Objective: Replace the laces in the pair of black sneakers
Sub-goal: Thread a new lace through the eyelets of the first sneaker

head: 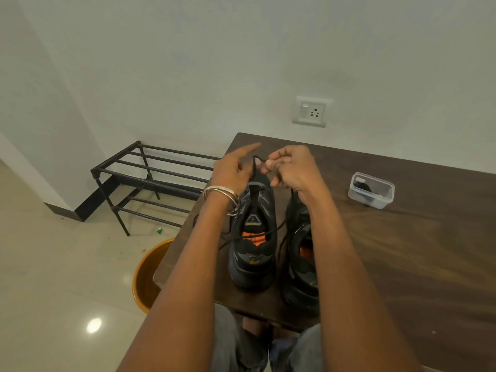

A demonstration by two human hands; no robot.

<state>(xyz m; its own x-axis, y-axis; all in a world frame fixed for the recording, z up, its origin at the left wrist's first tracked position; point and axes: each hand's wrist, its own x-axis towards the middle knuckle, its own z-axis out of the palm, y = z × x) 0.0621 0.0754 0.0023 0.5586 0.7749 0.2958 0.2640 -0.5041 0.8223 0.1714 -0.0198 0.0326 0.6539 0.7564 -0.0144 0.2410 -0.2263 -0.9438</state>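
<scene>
Two black sneakers with orange insoles stand side by side on the dark wooden table (402, 237), heels toward me: the left sneaker (253, 248) and the right sneaker (302, 264). A black lace (256, 165) rises in a loop from the left sneaker's front eyelets. My left hand (230, 167), with bangles at the wrist, holds one side of the loop, its index finger pointing straight out. My right hand (290, 167) pinches the other side of the loop with curled fingers. Loose lace ends trail over the left sneaker's opening and the table.
A clear plastic box (371, 190) with something black inside sits on the table to the right. A black metal shoe rack (150, 181) stands by the wall at left. An orange bucket (150, 275) sits on the tiled floor beside the table.
</scene>
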